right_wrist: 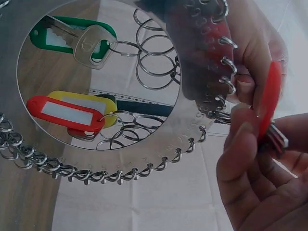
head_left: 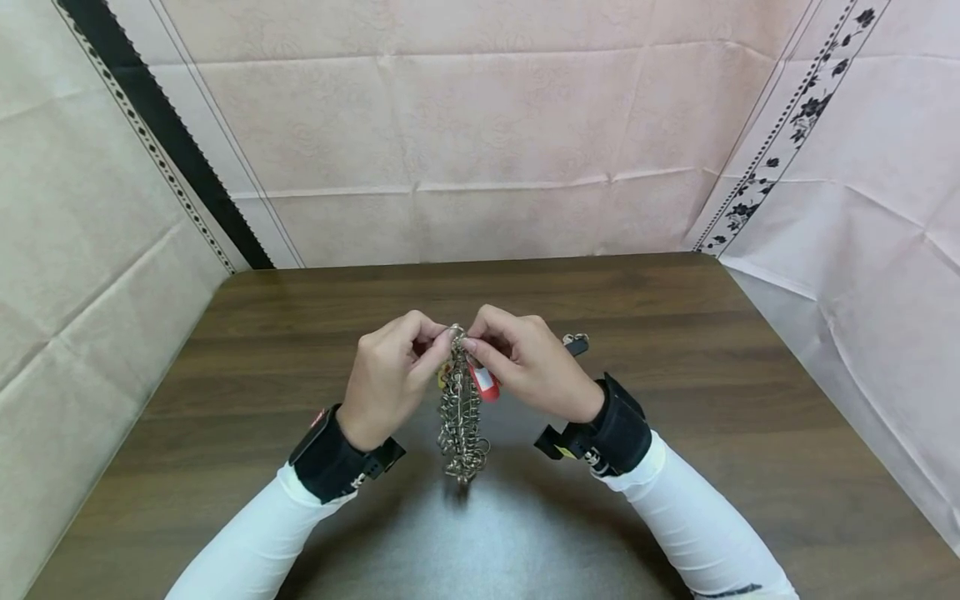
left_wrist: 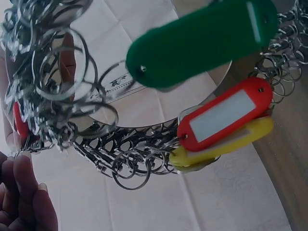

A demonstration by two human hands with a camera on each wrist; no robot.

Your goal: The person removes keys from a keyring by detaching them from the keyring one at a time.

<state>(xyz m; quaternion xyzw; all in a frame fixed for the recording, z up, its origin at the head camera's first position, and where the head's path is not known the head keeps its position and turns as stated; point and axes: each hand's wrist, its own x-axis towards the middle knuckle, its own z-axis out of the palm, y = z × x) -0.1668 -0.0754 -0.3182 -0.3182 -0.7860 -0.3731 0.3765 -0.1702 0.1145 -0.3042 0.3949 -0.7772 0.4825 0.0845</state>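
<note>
A large flat metal key ring [right_wrist: 144, 163], stamped with numbers and lined with small split rings, hangs edge-on above the table in the head view. My left hand [head_left: 390, 367] pinches it near its top edge with thumb and finger. Close beside, my right hand [head_left: 536, 362] pinches metal pieces at a red key tag [right_wrist: 270, 98]; the exact grip is partly hidden by fingers. Lower on the ring hang another red key tag [left_wrist: 221, 115], a yellow key tag [left_wrist: 231, 144] and a green key tag [left_wrist: 202, 43]. A key [right_wrist: 91, 45] lies against the green tag.
Beneath the hands is a brown wood-grain table [head_left: 337, 292]. Pale cloth [head_left: 487, 125] with dark borders encloses its back and sides. Black wrist straps [head_left: 618, 425] hold devices on both arms. A small dark piece with metal [head_left: 576, 343] shows behind the right wrist.
</note>
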